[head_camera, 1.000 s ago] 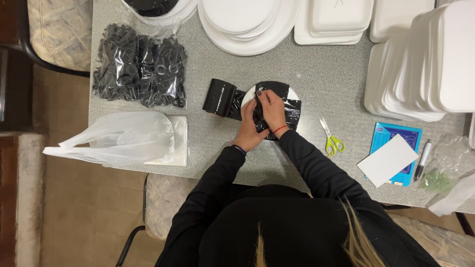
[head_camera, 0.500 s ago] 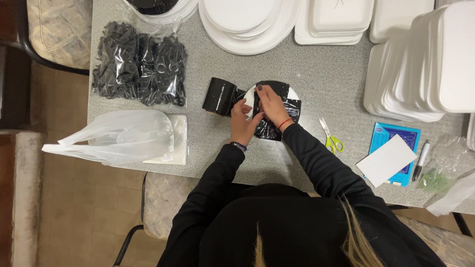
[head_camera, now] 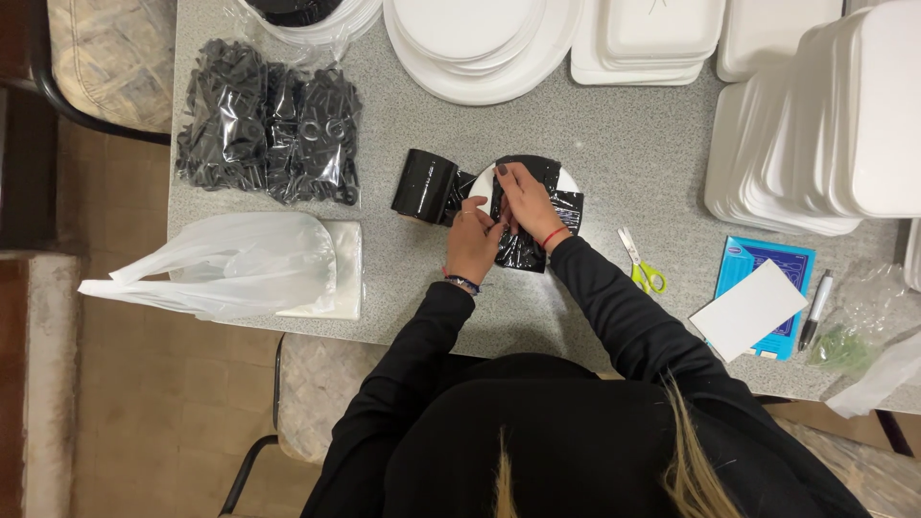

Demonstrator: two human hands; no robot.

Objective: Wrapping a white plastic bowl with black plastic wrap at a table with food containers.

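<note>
Where grey speckled table (head_camera: 614, 144) meets tan floor (head_camera: 125, 384), cluttered worktop.

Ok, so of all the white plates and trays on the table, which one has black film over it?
The small round white plate under both hands, left hand and right hand. Black film covers it; the stacked plates and foam trays are bare.

Grey speckled table (head_camera: 614, 134), tan floor (head_camera: 144, 412), cushioned chair (head_camera: 317, 393)

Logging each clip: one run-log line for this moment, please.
left hand: on black film | right hand: pressing black film over white plate | film roll: beside plate
</note>
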